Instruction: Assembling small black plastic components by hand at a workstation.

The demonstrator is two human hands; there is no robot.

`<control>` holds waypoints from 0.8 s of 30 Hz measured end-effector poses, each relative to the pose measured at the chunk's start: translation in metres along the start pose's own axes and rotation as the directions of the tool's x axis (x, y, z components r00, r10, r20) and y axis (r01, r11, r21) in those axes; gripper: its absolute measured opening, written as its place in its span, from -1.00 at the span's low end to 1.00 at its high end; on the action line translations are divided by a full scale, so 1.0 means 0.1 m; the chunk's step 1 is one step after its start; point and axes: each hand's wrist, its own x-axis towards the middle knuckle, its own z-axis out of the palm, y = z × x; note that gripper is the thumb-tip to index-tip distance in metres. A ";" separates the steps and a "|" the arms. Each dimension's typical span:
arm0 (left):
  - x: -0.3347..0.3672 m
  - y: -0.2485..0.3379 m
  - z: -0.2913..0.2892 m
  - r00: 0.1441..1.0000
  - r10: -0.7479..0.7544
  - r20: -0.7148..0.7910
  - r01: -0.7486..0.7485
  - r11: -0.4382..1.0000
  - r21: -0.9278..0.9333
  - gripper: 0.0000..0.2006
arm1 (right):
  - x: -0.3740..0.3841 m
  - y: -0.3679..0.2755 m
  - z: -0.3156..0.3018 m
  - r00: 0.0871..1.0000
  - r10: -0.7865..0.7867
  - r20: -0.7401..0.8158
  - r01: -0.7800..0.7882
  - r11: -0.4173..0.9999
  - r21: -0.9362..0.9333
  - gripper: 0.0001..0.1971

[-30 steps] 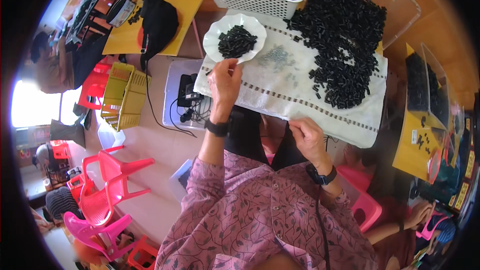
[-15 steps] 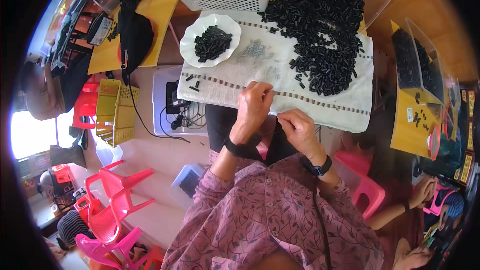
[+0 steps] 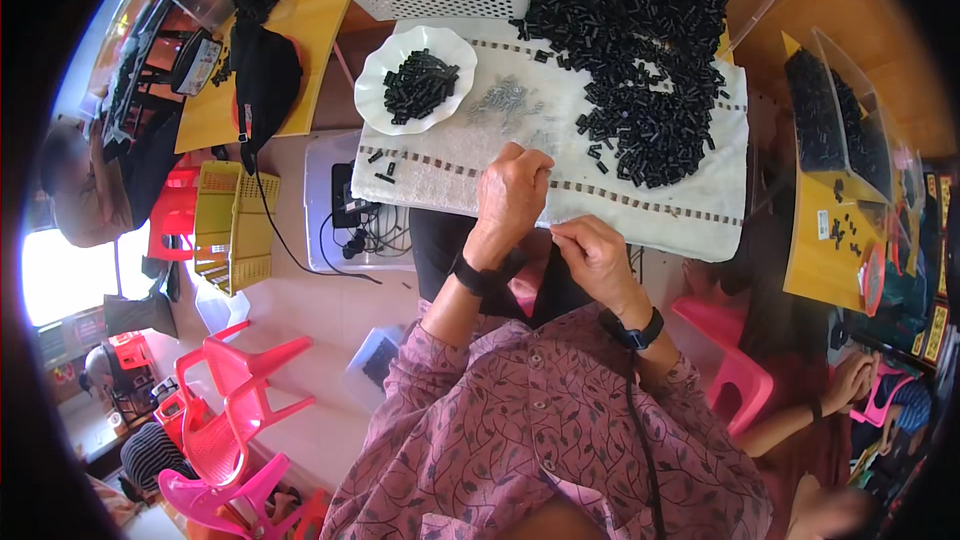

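My left hand [image 3: 514,192] is closed over the front part of a white towel [image 3: 420,180], fingers curled so that anything in them is hidden. Lower and to the right, my right hand [image 3: 594,254] is pinched at the towel's front edge; what its fingertips hold is too small to make out. Beyond my left hand lies a scatter of small silvery pieces [image 3: 503,100]. A white scalloped plate [image 3: 369,90] of short black cylindrical pieces [image 3: 420,86] stands at the far left of the towel. To the right spreads a big heap of similar black pieces [image 3: 640,120].
A white perforated basket [image 3: 440,2] with black pieces stands behind the plate. Left of the towel, a clear bin [image 3: 325,170] holds cables and a black adapter. A yellow table [image 3: 815,250] with clear boxes is at right, and a pink chair [image 3: 725,355] stands by my right arm.
My left hand has curled its fingers in more and turned slightly. The right hand keeps its pinch in nearly the same place. The whole view has shifted a little.
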 end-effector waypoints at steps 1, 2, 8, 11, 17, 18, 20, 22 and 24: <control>0.00 0.01 0.01 1.000 -0.002 0.020 0.002 1.000 -0.008 -0.90 | 0.00 0.00 -0.01 1.000 0.003 0.004 -0.003 1.000 -0.001 -0.84; 0.00 0.02 0.02 1.000 -0.003 0.022 0.004 1.000 -0.008 -0.90 | 0.00 -0.01 -0.01 1.000 0.005 0.008 -0.005 1.000 -0.002 -0.84; -0.01 0.04 0.09 0.996 0.043 0.080 -0.049 0.996 0.077 -0.94 | 0.01 -0.05 -0.04 0.997 0.073 0.002 -0.073 0.995 0.065 -0.85; -0.02 0.02 0.09 0.995 0.061 0.075 -0.067 0.994 0.081 -0.94 | 0.05 -0.13 -0.11 0.989 0.148 -0.023 -0.146 0.986 0.078 -0.87; -0.13 0.09 -0.02 0.980 0.081 0.181 -0.037 0.971 -0.235 -0.92 | 0.07 -0.10 -0.14 0.947 0.241 -0.211 -0.219 0.968 0.124 -0.89; -0.16 0.10 -0.03 0.971 0.091 0.219 -0.027 0.960 -0.280 -0.90 | 0.07 -0.09 -0.15 0.941 0.269 -0.205 -0.244 0.960 0.137 -0.86; -0.18 0.14 -0.04 0.961 0.104 0.257 -0.015 0.945 -0.326 -0.89 | 0.09 -0.11 -0.17 0.944 0.256 -0.208 -0.230 0.963 0.141 -0.86; -0.15 0.20 -0.08 0.916 0.037 0.401 0.132 0.913 -0.386 -0.85 | 0.09 -0.10 -0.18 0.947 0.243 -0.212 -0.216 0.966 0.142 -0.86; -0.13 0.24 -0.10 0.898 0.008 0.441 0.191 0.894 -0.405 -0.84 | 0.08 -0.07 -0.19 0.953 0.219 -0.211 -0.196 0.973 0.122 -0.86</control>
